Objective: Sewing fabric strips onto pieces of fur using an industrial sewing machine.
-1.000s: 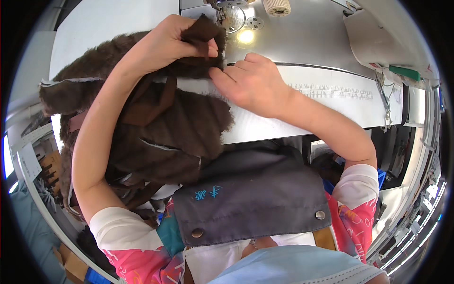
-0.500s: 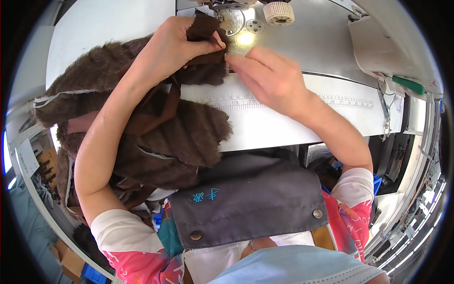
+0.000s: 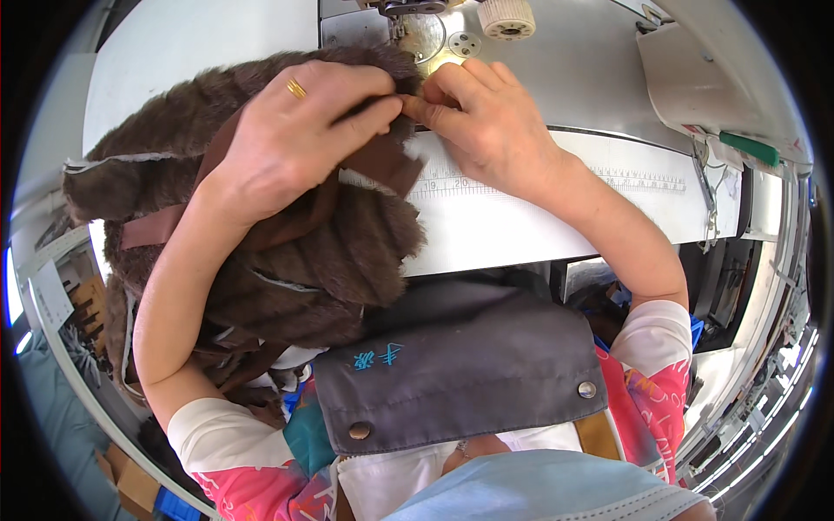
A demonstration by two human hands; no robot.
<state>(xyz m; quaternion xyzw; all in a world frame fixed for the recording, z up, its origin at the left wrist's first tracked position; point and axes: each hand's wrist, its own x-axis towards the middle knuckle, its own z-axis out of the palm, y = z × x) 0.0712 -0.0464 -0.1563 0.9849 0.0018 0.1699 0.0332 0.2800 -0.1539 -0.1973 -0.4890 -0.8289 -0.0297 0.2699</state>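
Note:
A bulky brown fur piece (image 3: 347,252), with pale edging along some of its borders, lies in folds over the left side of the table. My left hand (image 3: 300,130), a ring on one finger, is closed on the upper part of the fur near its right end. A smooth brown fabric strip (image 3: 391,167) hangs out below those fingers. My right hand (image 3: 491,126) meets it at the fur's right edge, thumb and fingers pinched there. The fingertips of both hands nearly touch, and they partly hide the edge between them.
Just beyond my hands is a sewing machine's needle area (image 3: 421,35), with a white knob (image 3: 506,19) to its right. A printed ruler scale (image 3: 556,178) runs along the white table (image 3: 504,230). A green-handled tool (image 3: 749,149) is at the right.
My left hand has turned over, back upward, and come slightly nearer. The brown strip has swung from above the fingers to below them. My right hand has moved up to the fur's edge.

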